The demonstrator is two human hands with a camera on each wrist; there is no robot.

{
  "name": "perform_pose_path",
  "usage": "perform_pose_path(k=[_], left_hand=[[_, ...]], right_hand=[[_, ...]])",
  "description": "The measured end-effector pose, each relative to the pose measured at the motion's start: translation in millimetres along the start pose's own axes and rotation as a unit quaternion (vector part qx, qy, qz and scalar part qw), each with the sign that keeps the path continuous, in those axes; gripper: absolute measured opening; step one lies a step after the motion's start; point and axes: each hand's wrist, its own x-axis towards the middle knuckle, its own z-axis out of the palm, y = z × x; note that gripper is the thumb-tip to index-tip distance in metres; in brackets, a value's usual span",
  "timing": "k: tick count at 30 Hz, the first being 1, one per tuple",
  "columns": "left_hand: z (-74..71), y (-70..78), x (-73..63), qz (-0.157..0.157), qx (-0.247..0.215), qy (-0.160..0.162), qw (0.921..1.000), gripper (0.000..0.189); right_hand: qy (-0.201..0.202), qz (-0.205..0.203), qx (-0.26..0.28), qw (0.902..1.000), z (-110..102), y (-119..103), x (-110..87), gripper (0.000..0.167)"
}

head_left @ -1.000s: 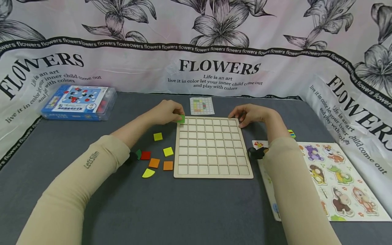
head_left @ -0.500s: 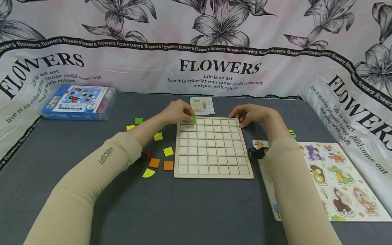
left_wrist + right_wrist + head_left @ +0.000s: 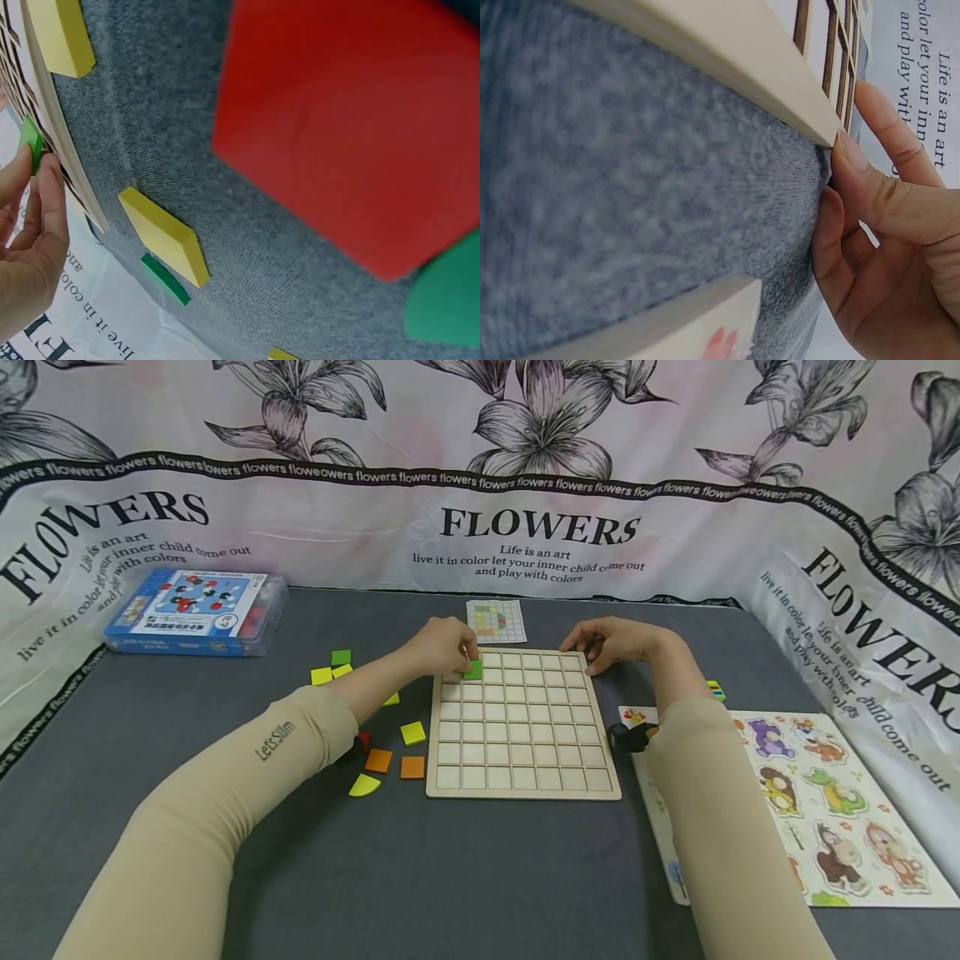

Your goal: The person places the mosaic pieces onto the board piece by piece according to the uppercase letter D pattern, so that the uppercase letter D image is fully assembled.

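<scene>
My left hand (image 3: 442, 647) pinches a green square tile (image 3: 473, 671) between thumb and fingers at the far left of a wooden grid board (image 3: 525, 794). In the left wrist view this tile (image 3: 31, 139) stands tilted in the fingertips; whether it touches the board cannot be told. My right hand (image 3: 618, 639) grips the board's far right corner, thumb at the corner and index finger along the far edge. Left of the board lie yellow tiles (image 3: 412, 732), orange tiles (image 3: 412, 767), a yellow quarter-round piece (image 3: 364, 785) and another green tile (image 3: 341, 657). My left sleeve partly covers a red tile (image 3: 352, 127).
Behind the board lies a small card with a coloured grid pattern (image 3: 496, 622). A blue boxed set (image 3: 195, 612) stands back left. An animal picture board (image 3: 825, 810) lies at right, partly under my right arm. A floral cloth (image 3: 337, 527) hangs behind the table.
My left hand has moved right with the green tile, from the board's far left corner to the second column, then slightly nearer. My right hand has stayed at its corner.
</scene>
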Motion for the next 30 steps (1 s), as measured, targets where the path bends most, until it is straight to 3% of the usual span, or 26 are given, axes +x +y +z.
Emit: perform_pose_path(k=[22,30], left_hand=[[2.5,1.8,2.4,-0.012,0.01,-0.005,0.9999,0.013],[6.4,-0.6,3.2,-0.013,0.018,0.009,0.9997,0.015]], right_hand=[[0.001,0.008,-0.008,0.9999,-0.2,-0.2,-0.6,0.051],[0.005,0.013,-0.009,0.9999,1.1,-1.6,-0.6,0.052]])
